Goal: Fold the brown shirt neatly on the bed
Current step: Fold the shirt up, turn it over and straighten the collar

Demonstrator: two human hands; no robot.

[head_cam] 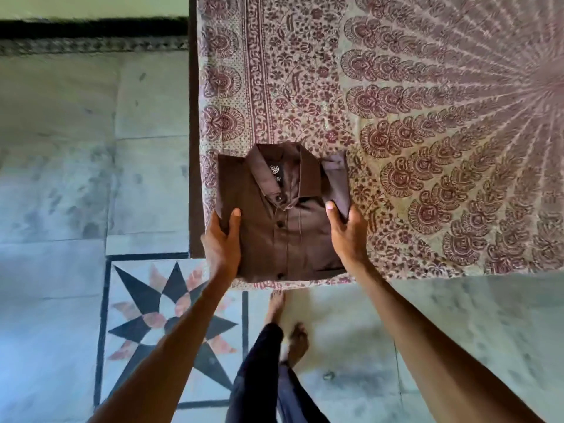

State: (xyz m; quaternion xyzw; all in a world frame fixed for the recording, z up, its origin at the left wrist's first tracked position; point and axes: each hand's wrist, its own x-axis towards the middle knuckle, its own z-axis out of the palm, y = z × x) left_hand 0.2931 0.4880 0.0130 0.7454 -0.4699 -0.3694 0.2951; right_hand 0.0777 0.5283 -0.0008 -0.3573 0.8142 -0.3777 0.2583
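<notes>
Folded brown shirt [280, 233] sits between left hand [221, 242] and right hand [346, 233]; fingers pinch its side edges, thumbs on top, patterned bedspread [427, 117] beneath.

Arms outstretched, left hand [221, 243] and right hand [347, 236] seemingly pinch the shirt [283, 239].

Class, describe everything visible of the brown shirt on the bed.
The dark brown button-up cloth shirt is folded into a rectangle, front up, collar away from the person, label showing, buttons down the placket. It lies at the near corner of the patterned bedspread. The left hand and right hand grip its sides.
</notes>
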